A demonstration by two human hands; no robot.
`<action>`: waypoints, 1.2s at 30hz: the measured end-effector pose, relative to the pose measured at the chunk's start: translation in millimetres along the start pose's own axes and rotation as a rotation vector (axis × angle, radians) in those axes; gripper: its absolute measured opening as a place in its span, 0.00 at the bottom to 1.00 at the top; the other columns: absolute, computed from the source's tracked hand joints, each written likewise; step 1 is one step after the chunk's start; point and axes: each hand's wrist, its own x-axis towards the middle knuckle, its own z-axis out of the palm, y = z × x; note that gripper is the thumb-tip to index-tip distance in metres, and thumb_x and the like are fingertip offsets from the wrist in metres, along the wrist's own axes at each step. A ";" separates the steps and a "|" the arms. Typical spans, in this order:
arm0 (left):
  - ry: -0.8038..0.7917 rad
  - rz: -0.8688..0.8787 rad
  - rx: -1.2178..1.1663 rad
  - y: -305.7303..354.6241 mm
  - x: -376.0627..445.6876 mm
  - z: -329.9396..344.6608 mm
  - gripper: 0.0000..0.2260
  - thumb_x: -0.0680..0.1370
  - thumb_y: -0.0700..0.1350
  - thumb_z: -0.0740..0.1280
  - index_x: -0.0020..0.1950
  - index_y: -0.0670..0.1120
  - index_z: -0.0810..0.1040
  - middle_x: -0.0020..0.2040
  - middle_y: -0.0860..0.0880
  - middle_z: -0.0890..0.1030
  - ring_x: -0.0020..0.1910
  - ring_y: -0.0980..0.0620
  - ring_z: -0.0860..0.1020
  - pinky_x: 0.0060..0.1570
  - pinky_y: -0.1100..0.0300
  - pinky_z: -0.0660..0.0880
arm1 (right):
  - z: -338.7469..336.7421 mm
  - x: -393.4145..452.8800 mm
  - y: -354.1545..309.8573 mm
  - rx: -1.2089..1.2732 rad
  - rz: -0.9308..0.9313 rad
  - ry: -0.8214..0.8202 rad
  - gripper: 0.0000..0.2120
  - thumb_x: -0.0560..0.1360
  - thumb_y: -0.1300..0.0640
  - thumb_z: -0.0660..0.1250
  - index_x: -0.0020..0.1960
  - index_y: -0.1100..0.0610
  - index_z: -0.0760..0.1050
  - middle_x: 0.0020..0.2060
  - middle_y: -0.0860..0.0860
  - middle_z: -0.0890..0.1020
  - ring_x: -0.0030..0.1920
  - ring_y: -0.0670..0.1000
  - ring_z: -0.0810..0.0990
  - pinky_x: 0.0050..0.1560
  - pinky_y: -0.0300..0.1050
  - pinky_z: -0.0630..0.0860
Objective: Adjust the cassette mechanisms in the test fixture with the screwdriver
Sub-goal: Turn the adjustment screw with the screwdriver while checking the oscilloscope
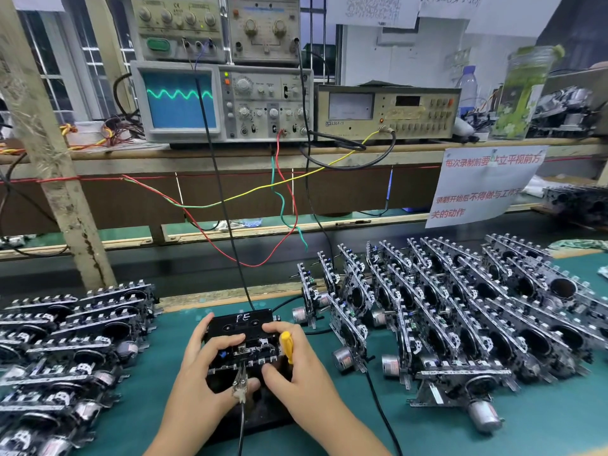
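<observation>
your left hand (204, 373) curls around the left side of the cassette mechanism (245, 352) seated in the black test fixture (243, 324), fingers hooked over its top edge and the thumb lying near a metal clip (239, 385) that grips the mechanism's front edge with a black cable running back toward you. your right hand (296, 366) sits on the right side of the same mechanism, its thumb pressing near the front edge, while its fingers wrap the yellow handle of the screwdriver (287, 346), which stands roughly upright against the mechanism's right end; the tip is hidden, so you cannot tell where it lands. the fixture carries a black cassette-shaped block marked "fe" in white and rests on the green table (427, 432) right in front of you, between two crowds of mechanisms: a stack of mechanisms on the left (62, 350) lying flat in overlapping rows, and rows of mechanisms on the right (460, 311) standing on edge, leaning, with small silver motors sticking out. red, green and yellow wires (263, 205) hang down from the shelf above. on that shelf the oscilloscope (220, 100) shows a green wavy trace on a blue screen, with a beige meter (388, 111) just beside it on the right and two more instruments stacked on top. a paper notice (483, 182) with red characters hangs off the shelf edge on the right.
</observation>
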 end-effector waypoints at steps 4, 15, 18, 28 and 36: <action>-0.014 0.006 -0.006 0.3 0.0 -0.1 0.30 0.62 0.45 0.84 0.55 0.70 0.78 0.77 0.68 0.58 0.65 0.79 0.64 0.55 0.66 0.67 | -0.2 0.1 0.0 -0.001 -0.002 -0.005 0.25 0.76 0.49 0.65 0.68 0.31 0.63 0.59 0.28 0.74 0.59 0.38 0.77 0.61 0.45 0.76; -0.010 0.011 0.010 -2.1 0.3 -0.5 0.30 0.61 0.47 0.84 0.56 0.70 0.78 0.76 0.69 0.58 0.66 0.79 0.63 0.55 0.65 0.67 | -1.1 -0.6 0.7 0.008 0.010 -0.010 0.25 0.77 0.50 0.65 0.68 0.31 0.63 0.59 0.32 0.76 0.58 0.38 0.78 0.58 0.40 0.76; -0.003 0.010 0.009 -2.9 0.1 -0.3 0.30 0.61 0.47 0.84 0.56 0.70 0.78 0.76 0.69 0.58 0.66 0.78 0.63 0.56 0.61 0.69 | -0.6 -0.7 0.8 0.006 0.008 -0.007 0.25 0.77 0.50 0.65 0.68 0.31 0.63 0.59 0.30 0.76 0.58 0.38 0.78 0.58 0.42 0.77; 0.013 0.011 -0.003 -1.8 -0.7 -0.5 0.30 0.62 0.45 0.84 0.56 0.70 0.78 0.77 0.67 0.59 0.65 0.76 0.66 0.60 0.56 0.70 | -0.1 -1.1 0.2 0.001 0.004 -0.005 0.25 0.76 0.50 0.65 0.68 0.32 0.63 0.58 0.27 0.75 0.57 0.39 0.78 0.60 0.44 0.75; 0.018 0.002 -0.003 -0.3 -1.2 -1.2 0.31 0.62 0.45 0.84 0.55 0.70 0.78 0.77 0.68 0.59 0.67 0.72 0.67 0.60 0.57 0.70 | -0.5 -1.2 -0.6 -0.004 0.006 -0.005 0.25 0.76 0.50 0.65 0.68 0.31 0.63 0.58 0.28 0.74 0.58 0.39 0.77 0.61 0.44 0.75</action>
